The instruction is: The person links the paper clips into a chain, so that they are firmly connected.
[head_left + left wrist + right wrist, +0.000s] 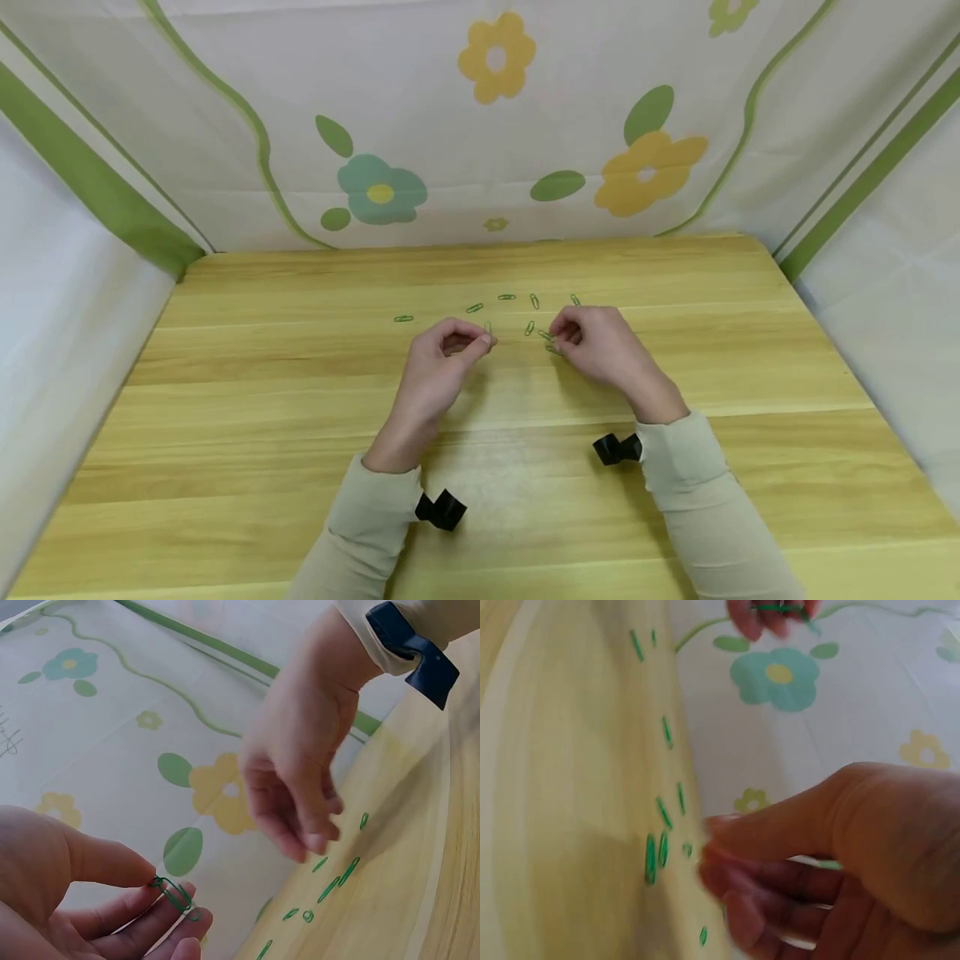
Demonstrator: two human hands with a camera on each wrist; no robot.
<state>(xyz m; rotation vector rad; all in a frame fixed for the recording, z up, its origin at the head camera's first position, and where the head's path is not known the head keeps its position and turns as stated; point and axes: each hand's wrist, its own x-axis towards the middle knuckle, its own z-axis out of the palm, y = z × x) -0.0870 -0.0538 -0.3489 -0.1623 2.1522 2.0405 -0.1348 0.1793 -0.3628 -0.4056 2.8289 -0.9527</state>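
My left hand (442, 362) pinches a green paper clip (177, 897) between thumb and fingertips, above the table. A further green wire loop shows at that clip's lower end; whether it is a second clip I cannot tell. My right hand (600, 346) hovers over the loose paper clips, its fingers loosely bent and the thumb close to the index finger. No clip shows between those fingertips, which are blurred in the right wrist view. Two paper clips (545, 335) lie right by its fingertips, and one clip (575, 300) lies just beyond the hand.
Several more green paper clips (507, 297) lie scattered across the far middle of the wooden table (262, 433). The leftmost clip (403, 318) is apart from the others. A white flowered curtain (450, 125) hangs behind the far edge. Black wrist mounts (447, 510) stick out from both sleeves.
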